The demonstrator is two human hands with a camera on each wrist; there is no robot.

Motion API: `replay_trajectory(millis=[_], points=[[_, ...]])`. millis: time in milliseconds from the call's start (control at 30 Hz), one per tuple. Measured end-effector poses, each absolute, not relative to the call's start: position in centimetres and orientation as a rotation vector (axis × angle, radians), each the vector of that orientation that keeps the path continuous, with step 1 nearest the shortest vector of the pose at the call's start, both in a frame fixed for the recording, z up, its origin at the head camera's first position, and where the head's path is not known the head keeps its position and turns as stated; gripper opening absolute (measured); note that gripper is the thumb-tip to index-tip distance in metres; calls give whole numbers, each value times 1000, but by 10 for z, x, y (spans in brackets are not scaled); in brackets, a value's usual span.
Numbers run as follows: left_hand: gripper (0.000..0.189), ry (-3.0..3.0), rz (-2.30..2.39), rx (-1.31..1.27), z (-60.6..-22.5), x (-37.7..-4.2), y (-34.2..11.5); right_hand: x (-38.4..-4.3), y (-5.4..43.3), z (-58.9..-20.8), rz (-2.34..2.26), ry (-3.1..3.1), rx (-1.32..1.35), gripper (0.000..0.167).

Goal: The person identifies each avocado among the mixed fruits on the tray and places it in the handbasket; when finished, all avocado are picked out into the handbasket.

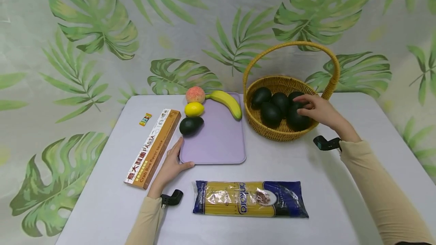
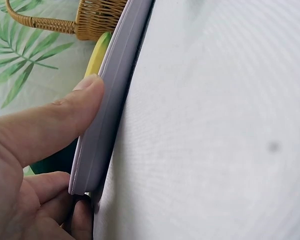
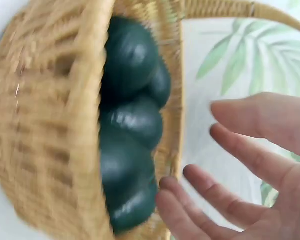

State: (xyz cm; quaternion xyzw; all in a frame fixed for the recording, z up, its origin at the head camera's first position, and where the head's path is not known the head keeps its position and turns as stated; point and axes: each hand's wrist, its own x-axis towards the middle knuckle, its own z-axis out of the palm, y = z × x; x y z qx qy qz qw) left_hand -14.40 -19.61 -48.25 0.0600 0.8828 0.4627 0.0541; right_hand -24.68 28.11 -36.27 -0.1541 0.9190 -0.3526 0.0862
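At the near left corner of a lilac tray (image 1: 218, 143), my left hand (image 1: 171, 166) holds the rim, thumb along the front edge and fingers by the left side. In the left wrist view the thumb lies against the tray wall (image 2: 102, 130), and the other fingers bend at its corner. My right hand (image 1: 318, 109) hovers over the right side of a wicker basket (image 1: 277, 134) with several dark green avocados (image 1: 271, 114) inside. Its fingers are spread and slightly bent, with nothing between them. On the tray lie an avocado (image 1: 191, 126), a lemon (image 1: 194, 109), a peach (image 1: 195, 95) and a banana (image 1: 226, 102).
Left of the tray lies a long pasta box (image 1: 153, 148), with a small candy wrapper (image 1: 145, 119) beyond it. A bag of spaghetti (image 1: 250, 199) lies near the front. The basket's tall handle (image 1: 293, 44) arches above it. A leaf-patterned cloth (image 1: 163, 29) hangs behind the table.
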Motion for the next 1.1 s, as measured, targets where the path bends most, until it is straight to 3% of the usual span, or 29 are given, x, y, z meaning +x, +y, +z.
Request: replay_trajectory(millis=[367,900,1100], points=[[98,2688,1399,187,-483,-144,-197,-244,227,-361,-1627,2273,-653,44],[99,2691,1412,211,-486,-146,-199,-279,87,-385,-1481,2058,-1073,43],[98,2685,1411,207,-486,-146,-198,-290,44,-398,-1429,2050,-1104,48]])
